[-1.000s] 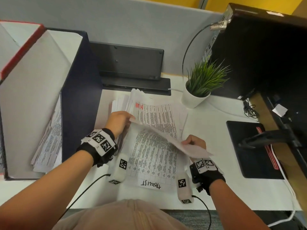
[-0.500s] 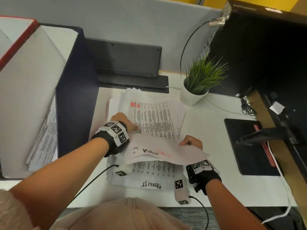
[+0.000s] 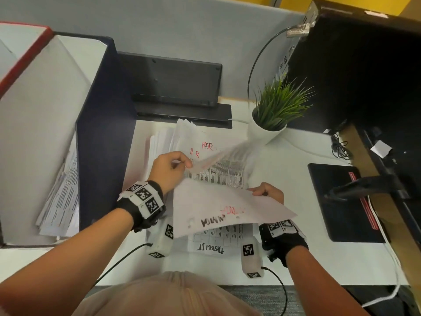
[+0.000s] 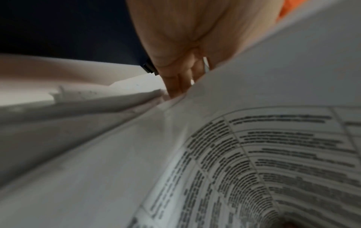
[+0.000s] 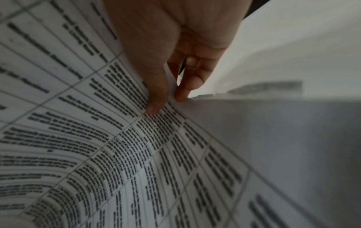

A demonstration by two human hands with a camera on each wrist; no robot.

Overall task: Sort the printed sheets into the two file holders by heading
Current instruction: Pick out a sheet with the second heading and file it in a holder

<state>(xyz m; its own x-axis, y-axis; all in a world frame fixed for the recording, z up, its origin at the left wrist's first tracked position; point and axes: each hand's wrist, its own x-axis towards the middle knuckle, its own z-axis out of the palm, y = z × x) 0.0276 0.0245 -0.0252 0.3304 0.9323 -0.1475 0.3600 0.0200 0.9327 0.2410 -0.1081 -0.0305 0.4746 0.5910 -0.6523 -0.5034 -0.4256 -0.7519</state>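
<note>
So the right hand has a sheet pinched by its far right corner, thumb under and fingers on top, blank-ish back facing up with some scrawl near the near edge. The left hand is pinching the corner of another sheet marked HR in red, peeling it up off the pile on the table. Both file holders sit off to the left: the navy file holder is right beside the left hand and already has papers in it, while the red-trimmed file holder is further left. The left hand is clearly the nearer one. The held sheet's long axis runs roughly left to right and it tilts up toward the right, so I'd guess it needs turning upright before it slides down into a slot. The headings are too blurry for me to read properly.
</note>
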